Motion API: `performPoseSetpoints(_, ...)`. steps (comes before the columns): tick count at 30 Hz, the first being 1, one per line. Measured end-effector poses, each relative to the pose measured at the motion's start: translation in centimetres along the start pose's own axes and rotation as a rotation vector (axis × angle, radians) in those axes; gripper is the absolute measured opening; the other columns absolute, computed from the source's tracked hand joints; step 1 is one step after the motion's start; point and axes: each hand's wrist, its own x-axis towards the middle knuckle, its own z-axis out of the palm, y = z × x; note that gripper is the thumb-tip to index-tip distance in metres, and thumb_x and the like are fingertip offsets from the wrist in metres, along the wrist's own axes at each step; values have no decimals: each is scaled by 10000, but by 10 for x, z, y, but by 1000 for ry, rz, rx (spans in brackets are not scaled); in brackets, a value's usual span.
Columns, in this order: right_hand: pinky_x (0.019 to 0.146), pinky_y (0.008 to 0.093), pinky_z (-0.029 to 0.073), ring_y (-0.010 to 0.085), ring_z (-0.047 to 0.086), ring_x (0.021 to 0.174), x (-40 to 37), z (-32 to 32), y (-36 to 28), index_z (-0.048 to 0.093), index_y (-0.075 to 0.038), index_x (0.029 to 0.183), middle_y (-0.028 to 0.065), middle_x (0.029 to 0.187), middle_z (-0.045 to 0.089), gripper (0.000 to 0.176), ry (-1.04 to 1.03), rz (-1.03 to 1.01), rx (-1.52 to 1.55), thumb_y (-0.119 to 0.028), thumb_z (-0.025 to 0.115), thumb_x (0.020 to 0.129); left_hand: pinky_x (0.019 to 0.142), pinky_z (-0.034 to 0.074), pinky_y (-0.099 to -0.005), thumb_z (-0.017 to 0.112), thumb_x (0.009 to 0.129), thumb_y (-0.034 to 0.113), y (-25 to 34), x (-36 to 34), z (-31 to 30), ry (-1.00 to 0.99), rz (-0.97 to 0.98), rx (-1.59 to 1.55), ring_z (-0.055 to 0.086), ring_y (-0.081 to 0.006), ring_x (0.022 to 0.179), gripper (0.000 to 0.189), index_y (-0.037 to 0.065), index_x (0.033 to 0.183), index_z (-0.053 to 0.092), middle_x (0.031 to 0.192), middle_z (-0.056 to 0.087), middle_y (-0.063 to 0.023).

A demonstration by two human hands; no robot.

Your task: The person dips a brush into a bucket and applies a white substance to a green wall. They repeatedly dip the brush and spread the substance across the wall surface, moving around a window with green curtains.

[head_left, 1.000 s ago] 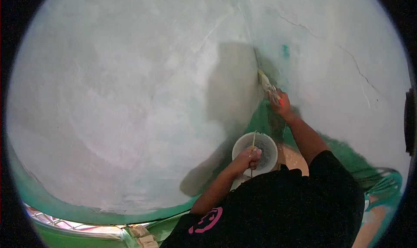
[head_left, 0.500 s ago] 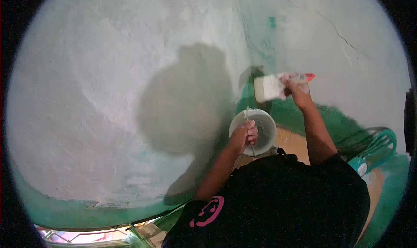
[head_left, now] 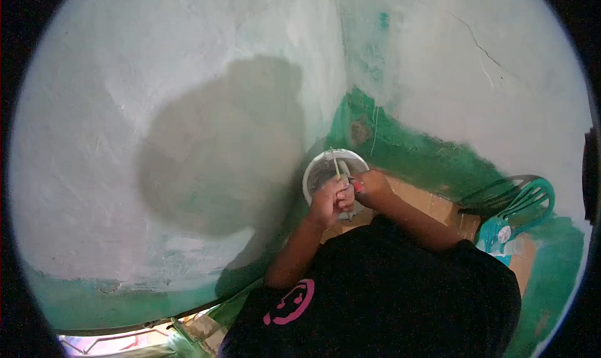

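Bucket [head_left: 358,164] and paintbrush [head_left: 359,187] sit together near the middle of the view, close to the corner where two walls meet. Farthest left, the pale, patchy left wall [head_left: 94,170] bears a large shadow [head_left: 219,151], with a green band along its foot and a bright barred gap [head_left: 100,344] beneath. Next come the wearer's black sleeve and its pink print [head_left: 305,302]. The left hand [head_left: 335,198] is over the near part of the bucket, fingers curled tightly around the thin, yellowish carrying handle [head_left: 335,164], which shows above and below the fist. Around it, the bucket's mouth faces up; the brush's red part shows between the two hands, while the rest is mostly hidden or too small to make out. The right hand [head_left: 374,187], back turned to view, lies at the bucket's right side, bent closed around the brush; its fingertips are hidden. Rightward are the tan floor [head_left: 426,201], the cracked right wall [head_left: 451,82] with green below, and a slatted green plastic object [head_left: 494,229] with a round white label.
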Motion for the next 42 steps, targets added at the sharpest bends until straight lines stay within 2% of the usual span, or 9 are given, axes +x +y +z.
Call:
performPoseSetpoints(7,626,442,466,357,582,687,18,27,-15,580,-42,799,193,718,592,205,34,-210,246,-193,579,660,371,163,-208,419,838,291,-5,-14,-23,-150,165,8,215,-59,418,205,157,716,321,549,261,61)
performPoseSetpoints(10,639,432,474,355,586,703,22,21,-27,584,-50,816,188,725,597,227,-53,-180,178,-190,601,638,393,188,-236,451,712,227,8,-21,-26,-236,152,-149,226,-81,443,130,155,721,343,547,250,46)
performPoseSetpoints(12,651,434,474,352,589,714,22,-11,-52,585,-54,817,182,730,602,230,-239,-90,34,-179,610,626,396,191,-237,448,698,227,8,-21,-30,-224,163,-158,231,-82,448,129,155,728,345,553,253,45)
performPoseSetpoints(16,665,435,472,348,591,716,35,-3,-37,579,-50,838,177,738,605,257,-316,-52,-27,-185,613,623,406,198,-240,446,676,236,7,-19,-35,-148,183,-191,242,-85,459,151,152,758,350,564,262,39)
performPoseSetpoints(21,667,431,471,343,591,734,57,15,-18,586,-37,852,173,758,606,280,-95,-199,54,-200,620,627,410,190,-230,445,702,221,1,-15,-39,-100,159,-189,245,-89,465,134,154,772,352,576,268,35)
performPoseSetpoints(25,664,429,472,347,588,738,54,5,-28,600,-35,817,176,771,607,222,-169,-214,117,-185,596,653,413,188,-222,491,731,213,0,-6,-45,-252,156,-209,246,-85,467,158,159,788,355,589,274,35)
performPoseSetpoints(30,659,430,471,345,590,723,48,36,-7,607,-46,822,176,767,610,211,-357,-90,69,-194,580,673,398,202,-225,530,748,250,-6,2,-53,-232,105,-246,261,-82,465,197,169,795,357,590,281,41)
performPoseSetpoints(36,659,431,468,348,589,710,42,9,-11,607,-51,765,175,748,608,179,-303,-89,61,-198,587,664,366,178,-215,434,773,217,-3,8,-36,-63,56,-180,215,-56,421,83,183,765,358,547,245,65)
performPoseSetpoints(42,649,427,465,347,588,702,36,79,34,602,-54,735,172,726,606,157,-186,-108,251,-177,597,638,360,187,-227,432,797,260,-1,20,-41,-120,60,-177,225,-66,414,115,162,777,376,535,238,60)
